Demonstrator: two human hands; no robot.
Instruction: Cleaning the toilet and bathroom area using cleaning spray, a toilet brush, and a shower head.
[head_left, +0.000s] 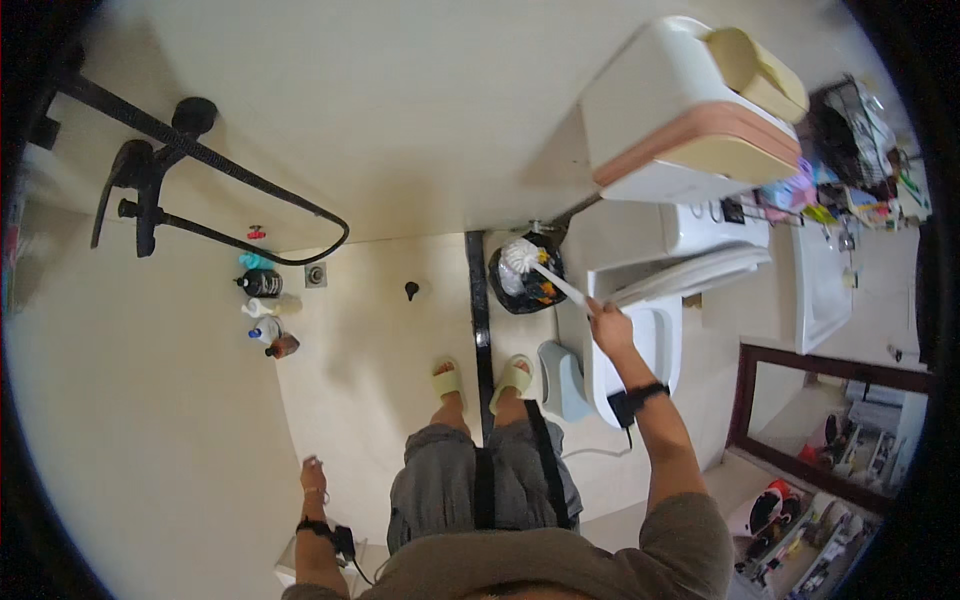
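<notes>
My right hand (613, 330) is closed around the handle of a white toilet brush (559, 283). The brush's round head is over a trash bin lined with a black bag (517, 300), which holds crumpled waste. Beneath my right forearm is a white toilet bowl (664, 341), its lid and seat raised. A pale blue-grey plastic holder (564, 379) stands on the floor beside the bowl. My left hand (313, 472) hangs low at the left, away from these things; its fingers look curled, but whether it holds anything is too small to tell.
Several bottles (262, 283) line the left wall near a floor drain (316, 275). A black shower hose (255, 180) loops from the wall. A black threshold strip (480, 322) runs between my feet. A white and pink wall box (697, 127) juts out above the toilet, and a washbasin (821, 292) is further right.
</notes>
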